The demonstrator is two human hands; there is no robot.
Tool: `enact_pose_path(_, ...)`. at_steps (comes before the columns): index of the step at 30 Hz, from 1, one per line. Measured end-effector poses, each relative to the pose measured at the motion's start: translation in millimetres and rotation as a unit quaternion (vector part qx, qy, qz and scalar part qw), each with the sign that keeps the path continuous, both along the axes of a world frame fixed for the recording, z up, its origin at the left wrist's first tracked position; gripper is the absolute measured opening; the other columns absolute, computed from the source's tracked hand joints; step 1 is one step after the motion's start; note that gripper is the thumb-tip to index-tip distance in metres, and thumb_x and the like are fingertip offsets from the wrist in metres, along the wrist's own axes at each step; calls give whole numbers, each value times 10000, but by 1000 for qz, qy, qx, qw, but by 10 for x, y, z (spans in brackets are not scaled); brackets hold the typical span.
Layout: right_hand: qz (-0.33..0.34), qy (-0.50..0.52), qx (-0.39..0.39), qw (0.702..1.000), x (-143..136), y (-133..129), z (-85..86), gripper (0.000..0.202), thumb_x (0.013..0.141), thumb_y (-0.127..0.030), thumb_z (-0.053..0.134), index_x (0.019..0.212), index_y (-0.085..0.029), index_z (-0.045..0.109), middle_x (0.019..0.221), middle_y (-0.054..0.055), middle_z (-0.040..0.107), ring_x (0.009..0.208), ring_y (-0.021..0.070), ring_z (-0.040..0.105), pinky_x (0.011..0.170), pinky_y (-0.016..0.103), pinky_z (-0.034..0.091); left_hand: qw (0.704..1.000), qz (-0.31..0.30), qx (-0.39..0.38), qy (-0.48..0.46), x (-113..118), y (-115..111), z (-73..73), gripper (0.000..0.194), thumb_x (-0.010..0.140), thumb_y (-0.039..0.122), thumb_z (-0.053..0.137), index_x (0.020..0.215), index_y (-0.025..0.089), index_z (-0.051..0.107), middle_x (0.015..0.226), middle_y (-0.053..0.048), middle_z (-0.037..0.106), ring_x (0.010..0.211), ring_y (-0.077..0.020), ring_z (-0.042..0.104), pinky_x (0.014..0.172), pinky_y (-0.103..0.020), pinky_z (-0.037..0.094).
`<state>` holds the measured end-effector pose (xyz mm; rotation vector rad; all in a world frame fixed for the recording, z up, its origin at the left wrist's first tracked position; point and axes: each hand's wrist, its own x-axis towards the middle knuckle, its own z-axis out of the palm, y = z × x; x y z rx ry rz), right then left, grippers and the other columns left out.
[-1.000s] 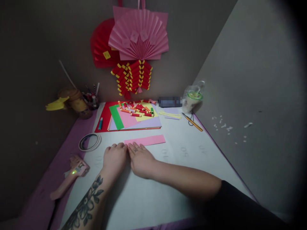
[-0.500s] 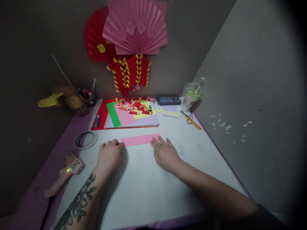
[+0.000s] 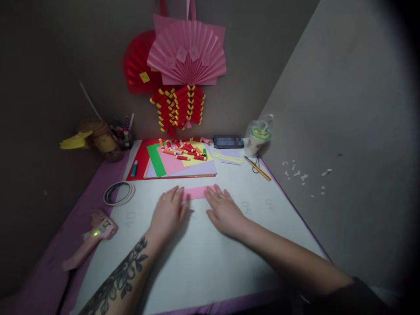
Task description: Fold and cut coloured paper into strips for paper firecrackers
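Note:
A pink paper strip [image 3: 196,193] lies flat on the white sheet that covers the table. My left hand [image 3: 168,210] rests over the strip's left end, fingers stretched forward and thumb apart. On its right end sits my right hand [image 3: 225,212], with fingers spread and pressing down. Both ends of the strip are partly hidden beneath my fingers. Behind it is a stack of coloured paper [image 3: 200,168], topped with several small paper rolls [image 3: 182,158] in red, orange and green.
To the left are tape rolls [image 3: 118,194], a pink glue gun [image 3: 93,240] with a green light and a glue stick [image 3: 134,169]. Yellow strips [image 3: 229,158], a pencil [image 3: 259,169] and a bagged cup [image 3: 258,138] stand right. Paper fans [image 3: 190,57] hang on the wall.
My left hand has slid right and opened from a pinch at the strip's left end to lying over it. My right hand stays on the right end. The camera view has shifted slightly.

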<state>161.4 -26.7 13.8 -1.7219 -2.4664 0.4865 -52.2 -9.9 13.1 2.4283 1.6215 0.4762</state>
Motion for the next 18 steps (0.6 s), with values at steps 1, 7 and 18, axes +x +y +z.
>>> enact_pose_path(1, 34, 14, -3, 999, -98, 5, -9, 641, 860, -261, 406, 1467, -101, 273, 1539, 104, 236, 1434, 282, 101, 1149, 482, 133, 998, -41, -26, -47, 44, -19, -38, 560, 889, 316, 447, 1395, 94, 361, 1391, -186, 455, 1270, -282, 435, 1057, -444, 346)
enact_pose_path(7, 119, 12, -36, 992, -454, 82, -170, 759, 796, -226, 466, 1490, -90, 189, 1518, 159, 264, 1413, 291, 196, 1149, 472, 148, 975, -139, -154, -77, 129, -69, -155, 688, 876, 298, 473, 1473, 85, 205, 1509, -189, 288, 1400, -281, 255, 1133, -472, 256)
enact_pose_path(18, 53, -69, -4, 996, -293, 76, -154, 533, 933, -330, 341, 1438, -162, 357, 1471, 79, 385, 1370, 315, 292, 1106, 556, 179, 973, -88, -169, 129, 153, -79, -15, 718, 891, 451, 481, 1456, 63, 272, 1446, -190, 398, 1375, -324, 299, 1086, -473, 309)
